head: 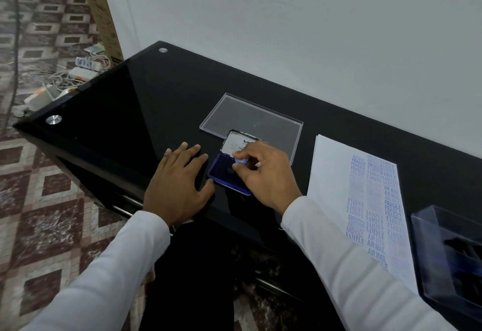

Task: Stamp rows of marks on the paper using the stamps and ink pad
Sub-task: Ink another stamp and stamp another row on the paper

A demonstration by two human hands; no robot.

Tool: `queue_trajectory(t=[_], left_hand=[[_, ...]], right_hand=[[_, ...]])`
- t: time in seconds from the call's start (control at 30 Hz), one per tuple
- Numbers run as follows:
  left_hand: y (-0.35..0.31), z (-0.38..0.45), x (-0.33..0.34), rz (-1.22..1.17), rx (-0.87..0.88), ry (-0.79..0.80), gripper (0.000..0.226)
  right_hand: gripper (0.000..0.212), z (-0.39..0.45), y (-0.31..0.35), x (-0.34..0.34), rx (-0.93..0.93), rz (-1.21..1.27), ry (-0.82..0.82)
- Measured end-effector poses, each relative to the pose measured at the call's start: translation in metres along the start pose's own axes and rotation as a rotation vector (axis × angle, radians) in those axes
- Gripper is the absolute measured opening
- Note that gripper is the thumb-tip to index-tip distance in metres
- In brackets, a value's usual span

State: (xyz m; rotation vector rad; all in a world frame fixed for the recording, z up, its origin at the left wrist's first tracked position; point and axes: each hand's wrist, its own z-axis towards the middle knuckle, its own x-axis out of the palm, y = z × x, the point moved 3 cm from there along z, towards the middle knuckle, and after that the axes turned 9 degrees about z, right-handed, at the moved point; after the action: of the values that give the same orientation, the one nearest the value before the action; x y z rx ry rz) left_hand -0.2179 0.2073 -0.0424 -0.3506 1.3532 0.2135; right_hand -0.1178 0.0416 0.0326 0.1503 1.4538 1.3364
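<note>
- Looks like a home office corner: glossy black desk [125,101] against a plain wall [287,17]
- Patterned tile floor [47,195], tangled power strips [83,69] beside it

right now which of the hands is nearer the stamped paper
Right. The right hand pinches a stamp over the ink pad, just left of the paper. The left hand lies flat beyond the pad, farther away.

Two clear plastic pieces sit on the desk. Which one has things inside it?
The clear box at the right edge, beside the paper, holds dark items. The flat clear lid behind the ink pad lies empty.
</note>
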Motion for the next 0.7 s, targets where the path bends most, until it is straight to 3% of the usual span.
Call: queue_trajectory(t=[0.33,0.7], left_hand=[[0.0011,0.0002,0.0007,-0.004,0.000,0.003,0.077],[0.0010,-0.0007,-0.0002,-0.008,-0.001,0.008,0.077]], right_hand=[[0.027,0.0023,-0.0020,0.0044,-0.013,-0.059,-0.006],[0.024,0.0010,-0.0018,0.0033,-0.016,-0.077,0.015]])
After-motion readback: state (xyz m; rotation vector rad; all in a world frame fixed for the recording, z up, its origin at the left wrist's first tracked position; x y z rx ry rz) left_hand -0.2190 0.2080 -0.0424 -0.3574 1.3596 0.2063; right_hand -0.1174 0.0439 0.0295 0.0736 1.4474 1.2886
